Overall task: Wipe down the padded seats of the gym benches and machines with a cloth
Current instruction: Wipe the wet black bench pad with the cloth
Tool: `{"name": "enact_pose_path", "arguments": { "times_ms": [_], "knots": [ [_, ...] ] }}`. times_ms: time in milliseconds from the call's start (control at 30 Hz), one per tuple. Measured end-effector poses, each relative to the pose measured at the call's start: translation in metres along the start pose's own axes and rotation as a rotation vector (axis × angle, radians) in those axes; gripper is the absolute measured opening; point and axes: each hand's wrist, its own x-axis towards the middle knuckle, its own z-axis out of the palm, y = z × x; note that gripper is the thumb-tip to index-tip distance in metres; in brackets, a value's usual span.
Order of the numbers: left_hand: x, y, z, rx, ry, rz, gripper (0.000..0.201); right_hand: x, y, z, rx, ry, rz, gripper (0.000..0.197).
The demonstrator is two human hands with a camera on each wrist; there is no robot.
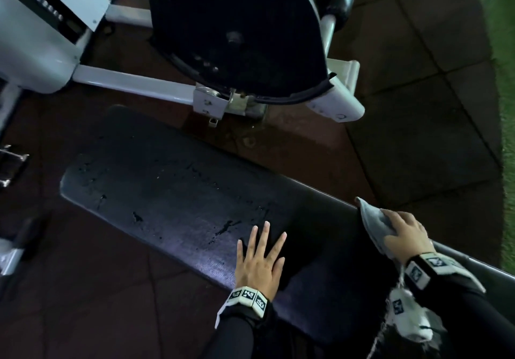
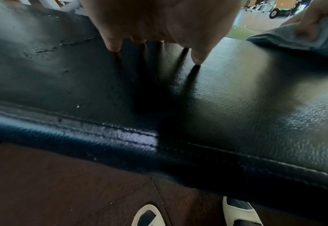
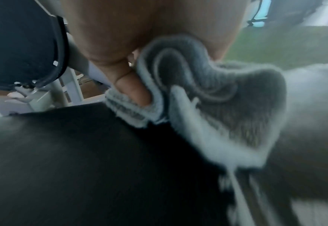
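A long black padded bench (image 1: 172, 200) runs from the left middle to the lower right of the head view, its worn surface cracked and spotted. My left hand (image 1: 260, 258) lies flat on the pad with fingers spread; its fingertips (image 2: 196, 58) touch the vinyl (image 2: 236, 94). My right hand (image 1: 404, 236) grips a grey cloth (image 1: 372, 219) at the bench's far edge, to the right. In the right wrist view the thumb (image 3: 134, 90) pinches the bunched cloth (image 3: 207, 85) against the pad (image 3: 72, 152). The cloth (image 2: 286, 36) also shows at the upper right of the left wrist view.
A white-framed machine (image 1: 133, 83) with a dark seat underside (image 1: 237, 32) stands just beyond the bench. Its weight stack (image 1: 36, 4) is at the upper left. Dark rubber floor tiles (image 1: 418, 108) lie around, with green turf (image 1: 504, 80) along the right edge. My sandalled feet (image 2: 238, 212) stand under the bench's near side.
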Motion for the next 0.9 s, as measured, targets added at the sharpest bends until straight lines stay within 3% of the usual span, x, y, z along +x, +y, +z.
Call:
{"name": "enact_pose_path", "arguments": {
  "times_ms": [67,200,333,433,500,600,700,900],
  "knots": [
    [-0.002,-0.003,0.000,-0.017,0.003,-0.022,0.055,0.009,0.000,-0.005,0.001,-0.060,0.003,0.051],
    [-0.005,-0.007,-0.001,-0.029,0.009,-0.075,0.055,0.022,-0.012,-0.002,-0.002,-0.091,0.009,0.049],
    [-0.008,-0.027,-0.002,-0.108,0.042,-0.242,0.053,0.026,0.001,-0.004,0.092,-0.122,-0.058,0.039],
    [-0.007,-0.053,-0.008,-0.145,0.031,-0.352,0.052,0.021,0.014,-0.012,0.213,-0.164,-0.074,0.073],
    [-0.004,-0.074,-0.015,-0.172,0.033,-0.431,0.050,0.018,0.013,-0.017,0.225,-0.172,-0.045,0.069],
    [0.004,-0.106,-0.028,-0.182,0.030,-0.554,0.052,0.015,-0.004,-0.015,0.125,-0.169,-0.029,0.031],
    [0.012,-0.135,-0.044,-0.199,0.022,-0.588,0.053,0.021,-0.032,-0.002,-0.024,-0.144,-0.058,0.055],
    [0.023,-0.174,-0.055,-0.247,-0.013,-0.555,0.066,0.049,-0.114,0.023,-0.126,-0.171,-0.205,0.054]
  ]
}}
